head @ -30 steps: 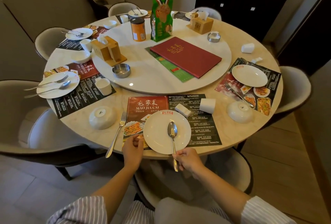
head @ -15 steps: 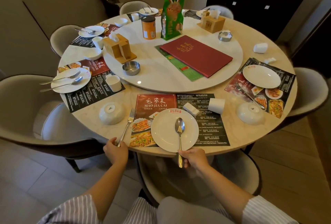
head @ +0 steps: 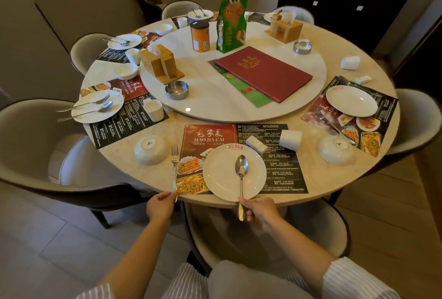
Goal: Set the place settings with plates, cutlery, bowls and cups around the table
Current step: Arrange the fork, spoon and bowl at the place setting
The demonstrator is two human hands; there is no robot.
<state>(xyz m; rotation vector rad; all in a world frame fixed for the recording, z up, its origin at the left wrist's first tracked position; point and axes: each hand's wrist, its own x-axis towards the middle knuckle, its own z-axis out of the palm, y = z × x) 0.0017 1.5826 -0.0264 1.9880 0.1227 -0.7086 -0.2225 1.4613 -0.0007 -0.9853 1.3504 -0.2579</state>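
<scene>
A white plate (head: 222, 176) sits on the nearest placemat (head: 275, 169) at the table's front edge. A spoon (head: 241, 169) lies across the plate, its handle past the rim; my right hand (head: 259, 210) grips that handle. A fork (head: 174, 164) lies left of the plate, tines pointing away. My left hand (head: 160, 205) pinches its handle end at the table edge. An upturned white bowl (head: 151, 149) rests left of the fork. A white cup (head: 290, 140) lies on its side beyond the plate, next to a small white rest (head: 256, 144).
The right setting has a plate (head: 351, 100), fork (head: 332, 126) and upturned bowl (head: 335, 150). The left setting has a plate (head: 97, 106) with cutlery and a cup (head: 153, 110). A lazy Susan (head: 215, 100) carries a red menu (head: 263, 73), ashtrays, tissue boxes. Chairs ring the table.
My left hand left the plate's rim, went left and took the fork's handle. The fork now lies straighter beside the plate. My right hand stays on the spoon.
</scene>
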